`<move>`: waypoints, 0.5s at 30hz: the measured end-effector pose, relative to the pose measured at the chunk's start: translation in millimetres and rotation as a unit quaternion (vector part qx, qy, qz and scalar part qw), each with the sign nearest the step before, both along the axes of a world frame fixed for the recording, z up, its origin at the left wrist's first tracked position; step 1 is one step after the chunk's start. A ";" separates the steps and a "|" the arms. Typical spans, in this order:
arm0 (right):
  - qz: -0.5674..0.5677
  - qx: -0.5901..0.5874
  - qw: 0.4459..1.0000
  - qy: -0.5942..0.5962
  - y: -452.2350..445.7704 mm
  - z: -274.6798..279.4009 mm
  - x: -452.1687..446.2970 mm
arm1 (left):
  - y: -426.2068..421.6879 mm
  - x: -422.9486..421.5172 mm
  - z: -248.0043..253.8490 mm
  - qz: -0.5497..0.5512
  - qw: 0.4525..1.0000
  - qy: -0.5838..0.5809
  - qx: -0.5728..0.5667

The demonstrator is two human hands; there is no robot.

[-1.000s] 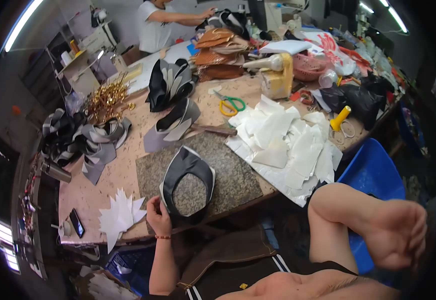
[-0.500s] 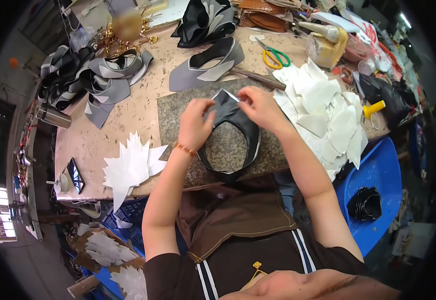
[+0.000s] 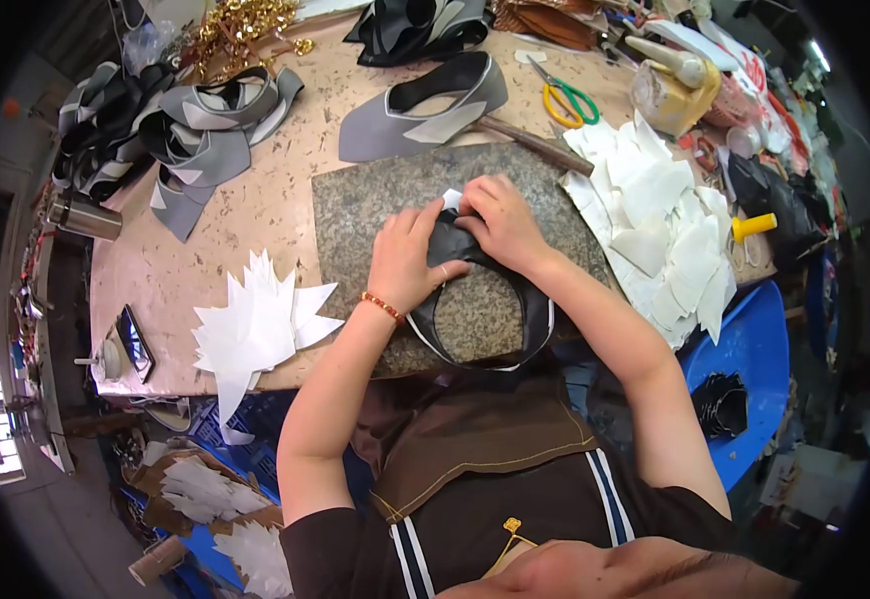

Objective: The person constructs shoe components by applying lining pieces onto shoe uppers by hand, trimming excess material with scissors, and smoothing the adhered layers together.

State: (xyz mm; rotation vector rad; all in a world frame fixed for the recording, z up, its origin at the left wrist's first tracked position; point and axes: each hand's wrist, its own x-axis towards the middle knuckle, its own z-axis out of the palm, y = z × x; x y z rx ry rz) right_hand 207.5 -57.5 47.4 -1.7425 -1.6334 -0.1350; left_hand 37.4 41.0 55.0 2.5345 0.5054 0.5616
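Observation:
A black shoe upper with a pale edge [image 3: 535, 317] lies on the speckled stone slab [image 3: 350, 215], its opening toward me. My left hand [image 3: 407, 255] presses on the upper's pointed end from the left, thumb across the black material. From the right, my right hand [image 3: 500, 220] pinches the same end, its fingers bent. A small white tip shows between the hands. Beyond the slab lies a grey upper [image 3: 380, 125], with a dark rod [image 3: 535, 145] beside it.
White pieces are heaped [image 3: 655, 215] right of the slab, and spiky white pieces [image 3: 247, 334] lie left. Scissors [image 3: 567, 104], a phone [image 3: 136, 344], a yellow-handled tool [image 3: 755, 226] and stacked grey uppers [image 3: 190, 150] are on the table. A blue basin [image 3: 755, 344] stands at right.
My right hand has come from off the table to the upper. Both hands have closed in on its pointed end, where a white tip now shows. The view has tilted down.

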 end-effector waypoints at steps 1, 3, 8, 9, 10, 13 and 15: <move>0.038 0.008 0.999 -0.020 -4.0 -0.9 -2.6 | -0.6 0.6 0.1 -0.004 1.000 0.003 0.011; 0.110 0.026 0.992 -0.061 -13.8 2.7 -8.2 | 0.3 3.8 -2.1 -0.017 0.999 0.031 0.030; 0.210 0.014 0.978 -0.005 -63.1 29.6 -39.0 | 2.3 2.4 -4.7 -0.024 0.991 0.069 0.109; 0.197 0.006 0.979 0.046 -65.0 30.5 -39.5 | 2.8 1.2 -5.7 -0.025 0.994 0.047 0.100; 0.097 0.027 0.995 0.021 -58.7 36.1 -37.2 | 3.4 -0.6 -6.6 -0.027 0.995 0.026 0.091; -0.028 -0.003 0.999 0.026 -32.9 22.0 -18.6 | 7.8 -2.1 -17.0 -0.029 0.998 -0.038 0.044; -0.004 -0.080 0.996 0.045 -25.5 6.2 -5.7 | 9.9 0.2 -24.7 -0.008 0.998 -0.062 0.009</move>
